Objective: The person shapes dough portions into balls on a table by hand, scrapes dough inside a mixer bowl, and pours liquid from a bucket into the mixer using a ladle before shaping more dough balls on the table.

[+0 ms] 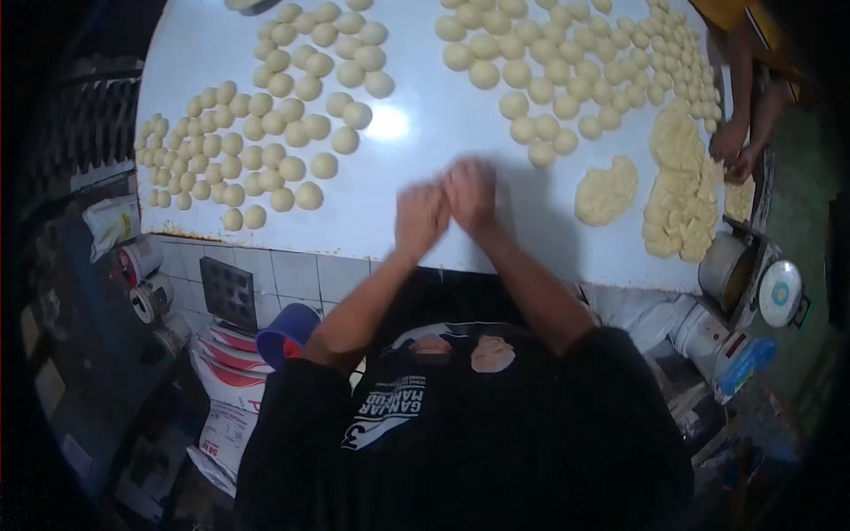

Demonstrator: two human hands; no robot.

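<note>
Both hands meet above the white table (390, 190), near its front edge. My left hand (422, 215) is closed, with its fingers curled against the other hand. Slightly higher, my right hand (470, 188) is also closed and a little blurred by motion. Whatever lies between the fingers is hidden. To the right rests a flat piece of dough (606, 190), with a larger lumpy mass of dough (680, 208) beyond it. Rows of round dough balls (282, 198) cover the left side. Another group of dough balls (542, 90) spreads over the back right.
A co-worker's hands (735, 152) are at the table's right edge, by more dough. Below the right corner stands a metal pot (726, 265) near a round lid (780, 294). A blue bucket (292, 326) and sacks (232, 398) stand below the table at left.
</note>
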